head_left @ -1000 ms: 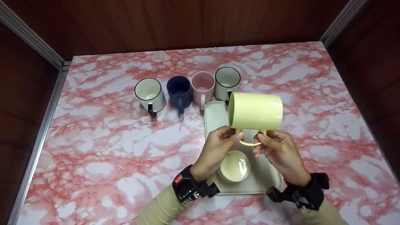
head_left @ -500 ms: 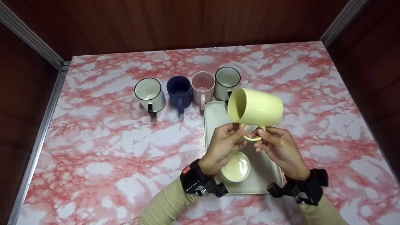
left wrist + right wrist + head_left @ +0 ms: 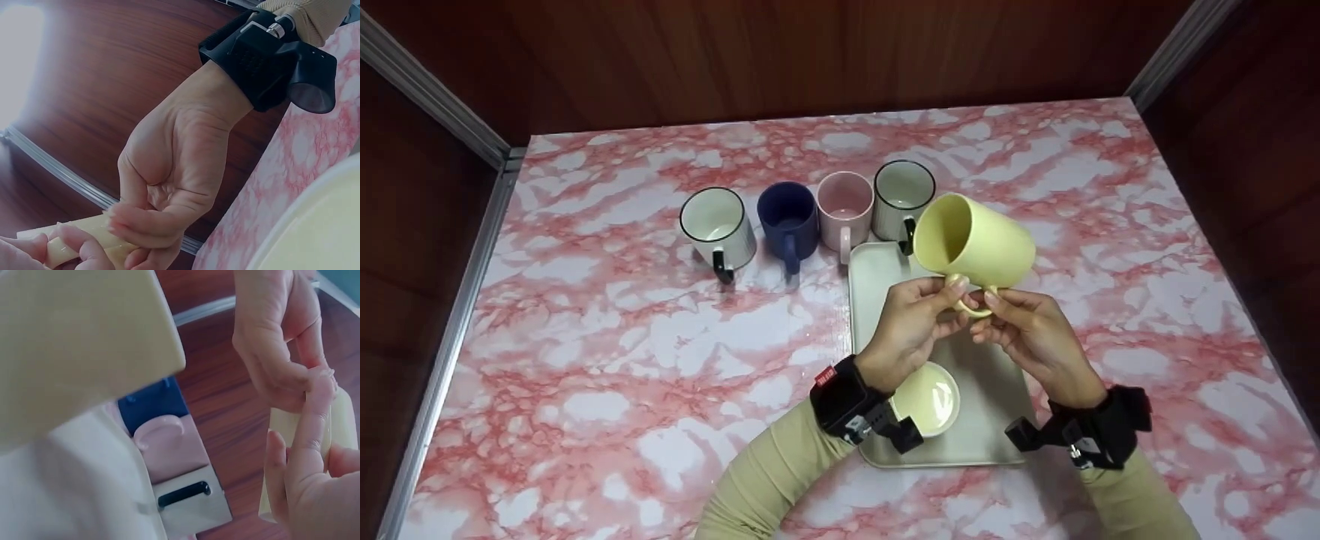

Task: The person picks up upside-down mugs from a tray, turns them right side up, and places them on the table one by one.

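A pale yellow mug (image 3: 997,244) is held in the air above the tray, tilted, its opening toward the left and its handle downward. My left hand (image 3: 911,326) pinches the handle near the rim end. At the handle's other end, my right hand (image 3: 1039,334) pinches it between thumb and fingers. In the left wrist view the fingers of both hands meet at the mug (image 3: 93,230), which is partly covered. A second yellow mug (image 3: 934,401) stands upright on the cream tray (image 3: 990,435), below my left wrist; its handle is hidden.
Behind the tray stand a row of upright mugs: a white one with black rim (image 3: 720,225), a dark blue one (image 3: 789,225), a pink one (image 3: 844,217) and another white one with black rim (image 3: 894,214). Dark wooden panels (image 3: 825,60) enclose the marbled table (image 3: 622,337).
Both hands have raised the yellow mug away from me and tilted it, so its opening now shows more. My left forearm has shifted right and forward. The standing mugs stay in place.
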A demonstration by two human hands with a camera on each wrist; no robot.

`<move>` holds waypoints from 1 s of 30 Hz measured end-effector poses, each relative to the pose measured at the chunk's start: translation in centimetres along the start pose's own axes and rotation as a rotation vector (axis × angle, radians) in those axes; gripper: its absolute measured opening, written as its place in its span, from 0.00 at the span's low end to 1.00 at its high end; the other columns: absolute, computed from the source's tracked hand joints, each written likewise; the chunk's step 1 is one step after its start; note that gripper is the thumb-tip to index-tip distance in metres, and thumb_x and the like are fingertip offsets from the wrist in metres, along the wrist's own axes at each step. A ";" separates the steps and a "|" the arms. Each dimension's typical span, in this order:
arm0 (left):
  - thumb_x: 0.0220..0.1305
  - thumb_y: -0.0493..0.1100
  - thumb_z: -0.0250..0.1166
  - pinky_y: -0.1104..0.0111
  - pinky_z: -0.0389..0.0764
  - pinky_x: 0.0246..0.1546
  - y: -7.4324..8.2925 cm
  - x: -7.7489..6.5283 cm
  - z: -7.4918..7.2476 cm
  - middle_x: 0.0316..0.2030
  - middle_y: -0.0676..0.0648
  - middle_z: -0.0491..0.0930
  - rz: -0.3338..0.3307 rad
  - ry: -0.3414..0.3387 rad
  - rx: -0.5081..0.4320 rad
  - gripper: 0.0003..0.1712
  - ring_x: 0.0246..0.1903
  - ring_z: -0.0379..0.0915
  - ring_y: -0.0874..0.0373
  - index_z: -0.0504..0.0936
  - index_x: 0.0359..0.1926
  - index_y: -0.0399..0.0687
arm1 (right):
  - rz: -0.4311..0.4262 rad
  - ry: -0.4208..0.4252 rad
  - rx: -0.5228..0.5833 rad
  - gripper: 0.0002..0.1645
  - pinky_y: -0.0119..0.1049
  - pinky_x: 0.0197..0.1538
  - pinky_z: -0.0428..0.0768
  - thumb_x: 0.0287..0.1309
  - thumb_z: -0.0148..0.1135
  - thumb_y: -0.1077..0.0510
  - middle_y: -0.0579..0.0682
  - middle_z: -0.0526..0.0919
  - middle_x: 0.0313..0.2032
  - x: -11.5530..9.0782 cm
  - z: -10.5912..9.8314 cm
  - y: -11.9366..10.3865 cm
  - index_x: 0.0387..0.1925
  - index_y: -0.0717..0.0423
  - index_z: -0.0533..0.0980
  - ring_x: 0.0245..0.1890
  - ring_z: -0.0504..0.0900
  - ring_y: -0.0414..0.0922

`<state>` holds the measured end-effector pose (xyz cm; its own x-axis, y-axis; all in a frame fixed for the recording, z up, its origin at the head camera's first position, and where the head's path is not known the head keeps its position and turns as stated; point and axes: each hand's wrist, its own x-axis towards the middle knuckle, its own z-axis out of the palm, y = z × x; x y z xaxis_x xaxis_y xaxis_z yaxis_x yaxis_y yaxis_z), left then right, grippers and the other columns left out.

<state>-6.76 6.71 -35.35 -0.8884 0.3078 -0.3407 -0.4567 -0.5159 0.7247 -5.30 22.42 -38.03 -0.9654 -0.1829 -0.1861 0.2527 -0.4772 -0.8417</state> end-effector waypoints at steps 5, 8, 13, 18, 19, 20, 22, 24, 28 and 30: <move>0.61 0.31 0.57 0.74 0.74 0.24 0.0 1.0 0.4 0.22 0.46 0.75 -0.006 0.015 0.004 0.13 0.20 0.70 0.61 0.72 0.40 0.19 | 0.025 -0.045 -0.032 0.14 0.35 0.31 0.80 0.65 0.47 0.66 0.55 0.82 0.30 0.8 -0.9 0.1 0.36 0.63 0.81 0.26 0.81 0.46; 0.61 0.32 0.57 0.74 0.74 0.24 0.0 1.6 0.6 0.21 0.46 0.75 -0.013 0.036 0.017 0.10 0.21 0.70 0.60 0.74 0.37 0.22 | 0.042 -0.086 -0.056 0.15 0.38 0.35 0.81 0.66 0.46 0.64 0.55 0.82 0.32 1.0 -1.5 0.3 0.38 0.61 0.80 0.29 0.81 0.47; 0.61 0.32 0.58 0.74 0.73 0.22 -0.1 2.4 0.7 0.19 0.46 0.74 -0.002 0.048 0.047 0.09 0.19 0.69 0.60 0.76 0.32 0.24 | 0.043 -0.144 -0.111 0.15 0.44 0.41 0.79 0.67 0.46 0.62 0.56 0.82 0.37 1.0 -2.6 0.3 0.42 0.58 0.80 0.34 0.81 0.49; 0.60 0.32 0.58 0.74 0.72 0.21 0.5 3.2 0.5 0.19 0.46 0.74 0.029 0.061 0.090 0.10 0.19 0.69 0.61 0.76 0.34 0.23 | 0.018 -0.139 -0.124 0.15 0.46 0.42 0.79 0.67 0.46 0.62 0.60 0.81 0.42 0.8 -3.8 0.2 0.45 0.66 0.77 0.35 0.81 0.52; 0.60 0.32 0.58 0.74 0.72 0.21 0.6 3.4 0.5 0.19 0.46 0.74 0.036 0.067 0.091 0.10 0.18 0.69 0.60 0.77 0.34 0.22 | 0.012 -0.146 -0.119 0.16 0.46 0.43 0.78 0.67 0.45 0.63 0.61 0.81 0.42 0.8 -4.0 0.2 0.46 0.69 0.75 0.36 0.81 0.52; 0.60 0.31 0.58 0.75 0.72 0.21 0.7 3.6 0.5 0.19 0.46 0.73 0.045 0.070 0.096 0.10 0.18 0.69 0.60 0.76 0.34 0.22 | 0.009 -0.138 -0.118 0.16 0.46 0.42 0.79 0.67 0.45 0.63 0.62 0.81 0.41 0.7 -4.2 0.2 0.46 0.70 0.75 0.35 0.81 0.52; 0.60 0.31 0.58 0.75 0.71 0.20 0.8 4.1 0.5 0.18 0.45 0.73 0.059 0.077 0.097 0.10 0.17 0.68 0.60 0.76 0.34 0.20 | 0.009 -0.123 -0.114 0.16 0.45 0.42 0.79 0.67 0.45 0.63 0.62 0.81 0.40 0.6 -4.6 0.2 0.45 0.72 0.75 0.34 0.82 0.52; 0.59 0.30 0.58 0.76 0.71 0.19 0.9 4.5 0.5 0.17 0.45 0.72 0.066 0.085 0.101 0.10 0.17 0.68 0.60 0.77 0.34 0.20 | 0.010 -0.103 -0.111 0.16 0.44 0.41 0.79 0.66 0.46 0.62 0.62 0.81 0.39 0.5 -5.0 0.3 0.44 0.71 0.75 0.34 0.82 0.51; 0.59 0.31 0.59 0.76 0.69 0.17 0.9 5.5 0.8 0.17 0.45 0.73 0.070 0.110 0.141 0.09 0.18 0.69 0.60 0.78 0.34 0.22 | 0.011 -0.061 -0.105 0.16 0.41 0.40 0.79 0.66 0.48 0.61 0.61 0.82 0.37 0.3 -5.5 0.4 0.43 0.71 0.76 0.32 0.82 0.50; 0.59 0.31 0.59 0.77 0.69 0.17 0.9 6.0 1.0 0.17 0.46 0.74 0.064 0.123 0.158 0.09 0.18 0.70 0.60 0.79 0.34 0.23 | 0.006 -0.046 -0.094 0.16 0.41 0.40 0.80 0.65 0.49 0.62 0.61 0.82 0.37 0.2 -5.7 0.4 0.42 0.71 0.76 0.32 0.82 0.50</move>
<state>-12.47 8.91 -36.20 -0.9189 0.1737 -0.3542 -0.3945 -0.3963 0.8290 -5.75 27.11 -41.26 -0.9593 -0.2259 -0.1695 0.2490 -0.3935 -0.8850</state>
